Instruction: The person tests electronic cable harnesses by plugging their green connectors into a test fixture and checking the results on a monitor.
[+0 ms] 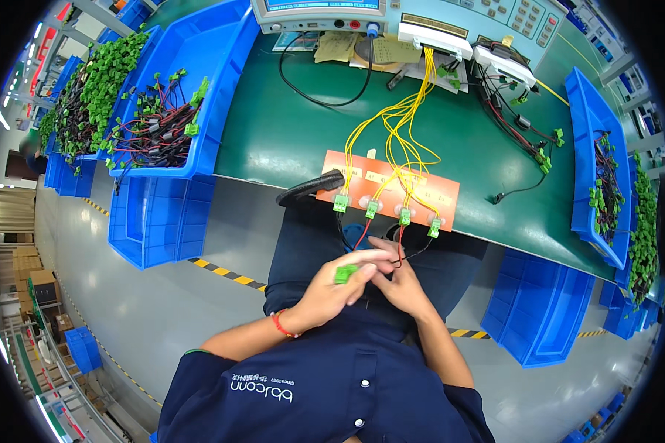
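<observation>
I see a navy short-sleeved shirt [321, 376] with round white buttons [364, 383], white lettering [262, 390] and green edging [196, 351] at the left sleeve [203, 376]. A red beaded bracelet [278, 323] rings the left wrist [292, 322]. Trousers [292, 255] are dark blue

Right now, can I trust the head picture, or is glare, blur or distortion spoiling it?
Head view: fisheye bending, the striped floor tape bowed into an arc; head view: ceiling lights at the left rim burnt out to white; head view: left hand's fingers look slightly smeared, perhaps by motion, while the orange board looks crisper.
</observation>
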A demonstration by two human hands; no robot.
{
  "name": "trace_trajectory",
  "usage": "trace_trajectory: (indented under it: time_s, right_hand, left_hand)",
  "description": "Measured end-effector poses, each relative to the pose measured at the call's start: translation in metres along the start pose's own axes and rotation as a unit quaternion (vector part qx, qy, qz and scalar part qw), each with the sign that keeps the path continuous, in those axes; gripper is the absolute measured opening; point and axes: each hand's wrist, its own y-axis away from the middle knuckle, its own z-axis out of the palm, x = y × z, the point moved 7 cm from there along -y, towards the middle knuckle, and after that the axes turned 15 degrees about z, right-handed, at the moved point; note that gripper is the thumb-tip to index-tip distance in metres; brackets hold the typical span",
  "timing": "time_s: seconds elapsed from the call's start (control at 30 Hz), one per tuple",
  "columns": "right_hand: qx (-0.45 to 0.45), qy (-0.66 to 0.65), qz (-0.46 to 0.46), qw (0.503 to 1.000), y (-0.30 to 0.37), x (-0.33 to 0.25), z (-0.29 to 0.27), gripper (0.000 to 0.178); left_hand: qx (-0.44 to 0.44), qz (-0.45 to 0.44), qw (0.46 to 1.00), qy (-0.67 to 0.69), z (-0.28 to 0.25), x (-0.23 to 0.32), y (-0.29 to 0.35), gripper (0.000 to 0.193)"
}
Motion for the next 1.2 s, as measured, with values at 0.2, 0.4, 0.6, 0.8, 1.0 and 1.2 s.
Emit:
trace_trajectory:
  time_s: [0.2,0.4,0.6,0.8,1.0,1.2]
  right_hand:
    - [-0.046,0.038,-0.032,0.998,-0.014,-0.018,0.029,0.051]
    - [-0.253,-0.087,0.038,0.963,0.010,-0.031,0.045,0.018]
    - [-0.106,0.014,0.049,0.993,0.036,-0.044,-0.033,0.019]
    - [-0.010,-0.254,-0.006,0.967,0.050,-0.052,-0.108,0.019]
    - [-0.099,-0.459,-0.135,0.873,0.049,-0.069,-0.103,0.032]
    - [-0.122,-0.432,-0.120,0.885,0.043,-0.057,-0.094,0.030]
  left_hand:
    - [0.170,0.048,0.978,0.112,-0.048,0.005,0.004,0.020]
    - [0.091,0.031,0.995,-0.021,-0.038,-0.007,-0.015,0.019]
    - [0.104,0.062,0.991,-0.059,-0.055,-0.030,-0.029,0.016]
    - [0.045,0.088,0.985,-0.142,-0.057,-0.020,-0.033,0.014]
    - [0.032,-0.003,0.998,-0.054,-0.069,-0.016,-0.018,0.034]
    - [0.111,-0.084,0.967,0.215,-0.096,-0.032,-0.003,0.048]
